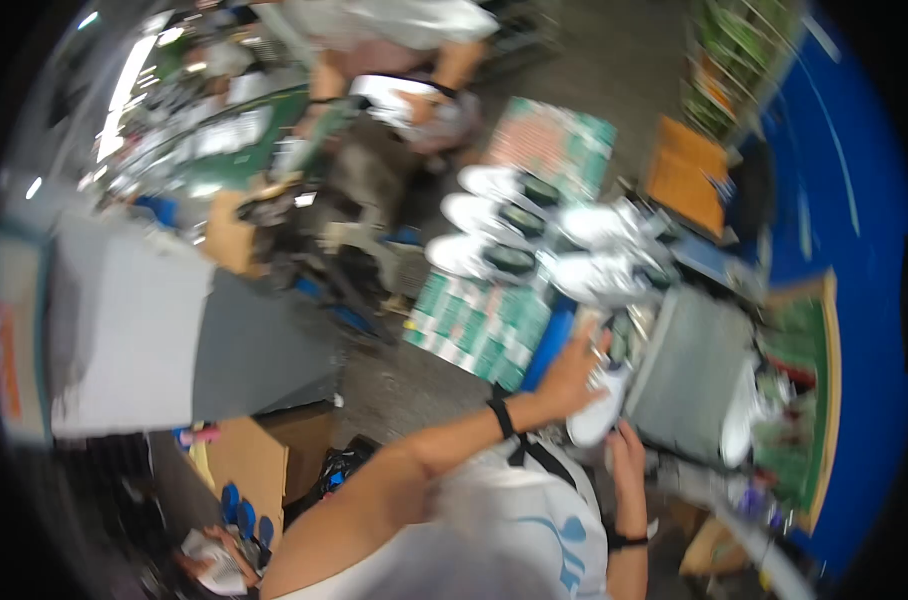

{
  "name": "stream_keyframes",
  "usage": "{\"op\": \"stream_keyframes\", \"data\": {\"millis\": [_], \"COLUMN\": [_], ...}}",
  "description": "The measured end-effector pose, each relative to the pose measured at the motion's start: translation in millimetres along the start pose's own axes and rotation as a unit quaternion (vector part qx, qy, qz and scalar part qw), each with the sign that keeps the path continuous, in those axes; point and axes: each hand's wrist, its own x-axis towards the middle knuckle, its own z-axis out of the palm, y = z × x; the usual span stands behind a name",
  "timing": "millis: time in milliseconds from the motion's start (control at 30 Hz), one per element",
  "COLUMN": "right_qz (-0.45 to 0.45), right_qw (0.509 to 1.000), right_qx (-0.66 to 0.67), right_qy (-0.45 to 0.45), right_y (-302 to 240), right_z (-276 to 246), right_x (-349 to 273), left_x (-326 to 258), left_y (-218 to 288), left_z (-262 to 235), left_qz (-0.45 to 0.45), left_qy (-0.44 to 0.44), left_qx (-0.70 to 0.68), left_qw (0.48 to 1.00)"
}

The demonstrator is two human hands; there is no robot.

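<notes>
Way over on the left stands a big, flat-sided white and grey block (134,330), with an open brown cardboard box (249,455) low down beside it. Next, up at the top, another person in a pale top (404,25) has both hands on a white shoe (379,95). Then comes a flat thing with green, white and pink marks (454,310), and three white shoes with dark green insides (474,215) sit in a row across it, toes to the left. Close to the middle, the person's left hand (572,375), with a black band (501,418) on its wrist, bends partly closed around the side of a white shoe with a grey-green opening (599,405). That shoe is between the two hands, tilted, its round toe pointing down. Above it are two more white shoes (604,275), side by side. The right hand (626,455) is half curled, with its fingertips at the shoe's toe; it is too blurry to tell if it grips. Just right of the shoe leans a flat grey panel (694,375), and past that are a lone white shoe (737,420), a green board with a tan wooden edge (829,390), and a big blue wall (854,200).
</notes>
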Motion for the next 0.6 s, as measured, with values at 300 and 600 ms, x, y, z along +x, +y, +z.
{"op": "stream_keyframes", "data": {"millis": [300, 600], "right_qz": [-0.077, -0.272], "right_qw": [0.978, 0.902], "right_qx": [-0.182, -0.335], "right_qy": [0.068, -0.009], "right_y": [-21, -90], "right_z": [34, 43], "right_x": [6, -17], "left_x": [94, 70], "left_y": [-55, -72], "left_z": [-45, -45], "left_qz": [-0.291, -0.323], "left_qy": [0.046, -0.048], "left_qx": [-0.353, -0.400], "left_qw": [0.888, 0.856]}}
